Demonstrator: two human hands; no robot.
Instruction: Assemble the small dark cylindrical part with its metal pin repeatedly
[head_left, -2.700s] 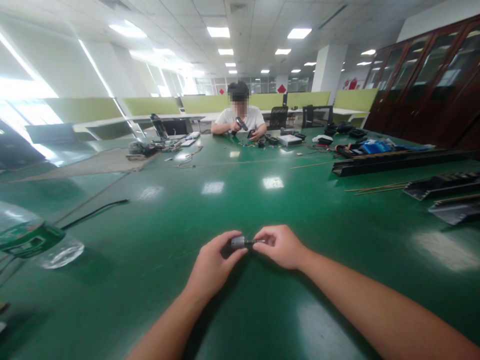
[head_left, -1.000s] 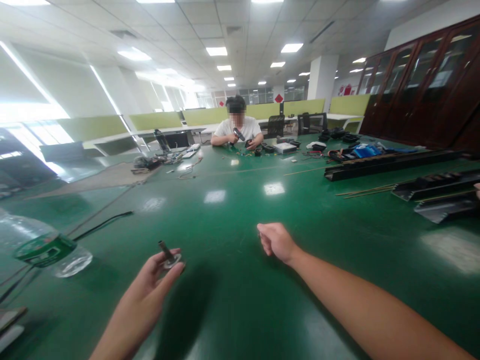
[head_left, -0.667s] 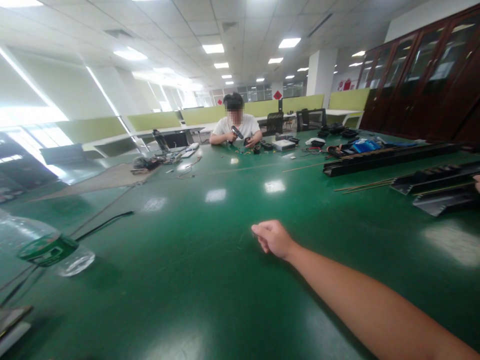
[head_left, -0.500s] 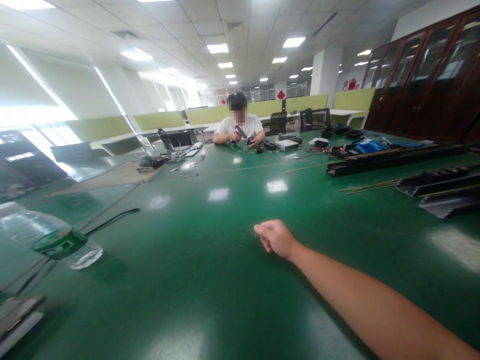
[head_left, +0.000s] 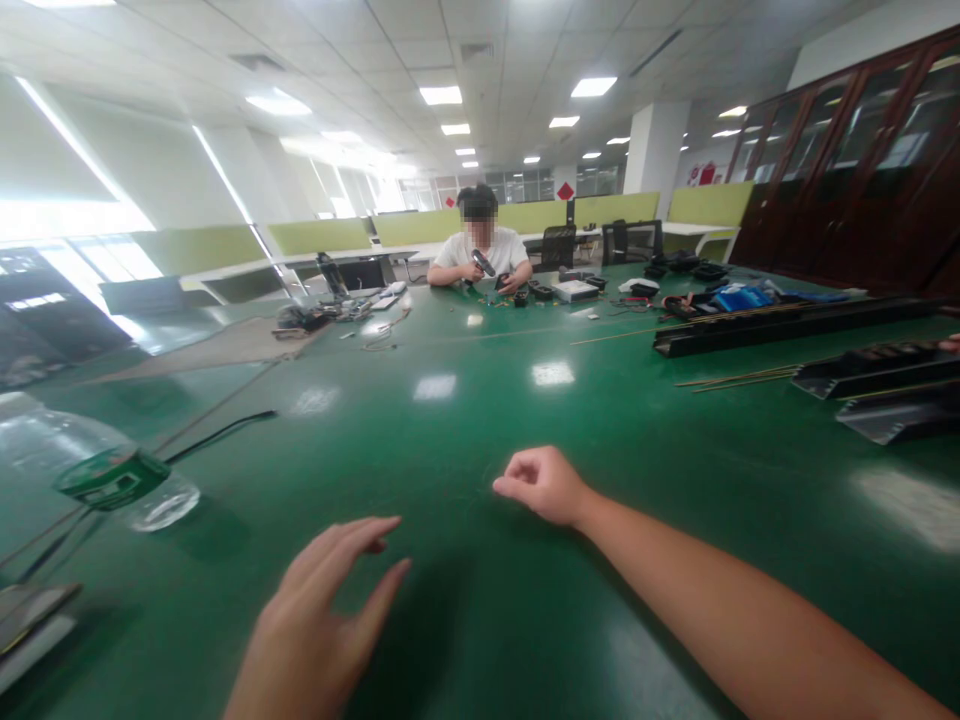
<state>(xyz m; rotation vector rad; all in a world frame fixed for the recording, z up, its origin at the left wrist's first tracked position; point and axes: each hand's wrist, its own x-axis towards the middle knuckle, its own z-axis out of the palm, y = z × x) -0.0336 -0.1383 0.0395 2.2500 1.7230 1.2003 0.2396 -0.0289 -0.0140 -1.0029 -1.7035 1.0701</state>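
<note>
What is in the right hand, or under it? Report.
No object can be made out in the right hand; green tabletop shows around it. Whatever its curled shape encloses, and the patch directly beneath, is covered.

Open tabletop ahead, bottle (green-labelled) blocking left, dark channels right

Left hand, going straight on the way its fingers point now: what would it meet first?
Probably the right hand, roughly in line ahead over the green table; depth is unclear, so it might pass above it.
</note>
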